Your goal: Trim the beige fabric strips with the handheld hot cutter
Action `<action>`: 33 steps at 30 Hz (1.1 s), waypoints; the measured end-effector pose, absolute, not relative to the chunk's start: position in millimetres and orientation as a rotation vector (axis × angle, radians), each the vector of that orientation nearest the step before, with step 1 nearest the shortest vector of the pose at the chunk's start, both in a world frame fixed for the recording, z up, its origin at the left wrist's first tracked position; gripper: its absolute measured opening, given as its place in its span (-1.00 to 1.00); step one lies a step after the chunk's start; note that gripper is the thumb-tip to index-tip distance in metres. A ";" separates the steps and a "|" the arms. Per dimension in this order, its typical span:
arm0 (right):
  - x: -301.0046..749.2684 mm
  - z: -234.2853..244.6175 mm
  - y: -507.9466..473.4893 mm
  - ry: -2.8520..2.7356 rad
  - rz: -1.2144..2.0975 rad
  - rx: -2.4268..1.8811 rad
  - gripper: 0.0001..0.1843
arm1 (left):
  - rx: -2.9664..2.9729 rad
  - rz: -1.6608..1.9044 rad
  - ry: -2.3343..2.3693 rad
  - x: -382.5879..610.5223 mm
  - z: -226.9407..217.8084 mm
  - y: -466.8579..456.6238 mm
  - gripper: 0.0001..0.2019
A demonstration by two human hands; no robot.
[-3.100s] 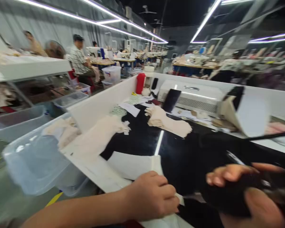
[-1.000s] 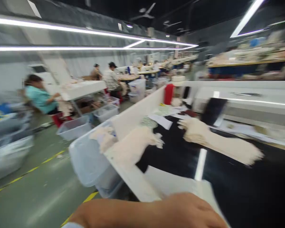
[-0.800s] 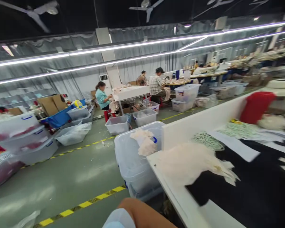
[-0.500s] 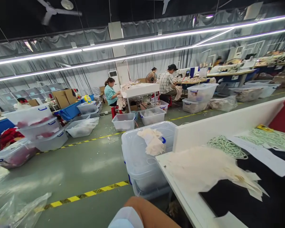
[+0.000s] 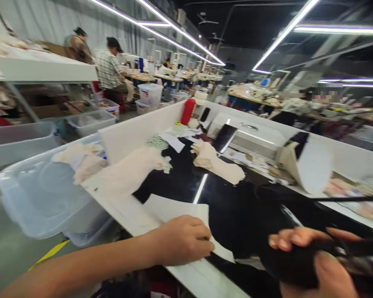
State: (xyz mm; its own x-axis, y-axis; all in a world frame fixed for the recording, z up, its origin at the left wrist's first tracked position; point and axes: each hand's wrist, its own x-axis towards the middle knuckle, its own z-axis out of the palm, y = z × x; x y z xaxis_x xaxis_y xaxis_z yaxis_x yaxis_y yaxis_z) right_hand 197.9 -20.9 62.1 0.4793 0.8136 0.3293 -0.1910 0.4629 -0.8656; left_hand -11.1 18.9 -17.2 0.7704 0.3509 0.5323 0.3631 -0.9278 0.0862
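My left hand reaches in from the lower left with its fingers curled down over a white paper sheet at the table's front edge. What lies under those fingers is hidden. At the lower right my right hand is closed around a black object, too dark and blurred to tell its kind. Beyond the hands, a stack of cream fabric pieces lies on the black tabletop. More pale fabric is spread over the left corner.
A white lamp shade stands at the right, near a phone-like dark slab and a red spool. Low white partitions edge the table. A lidded plastic bin adjoins it on the left. Co-workers sit farther back.
The view has swung right and down onto the table. Both my hands now show, the right one around a black object; earlier only a bare limb and a pale cloth edge showed below.
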 end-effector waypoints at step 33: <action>156.7 64.0 -7.2 -0.928 0.652 -0.768 -0.66 | -3.089 -0.886 -0.520 -45.8 -3.1 12.9 -0.82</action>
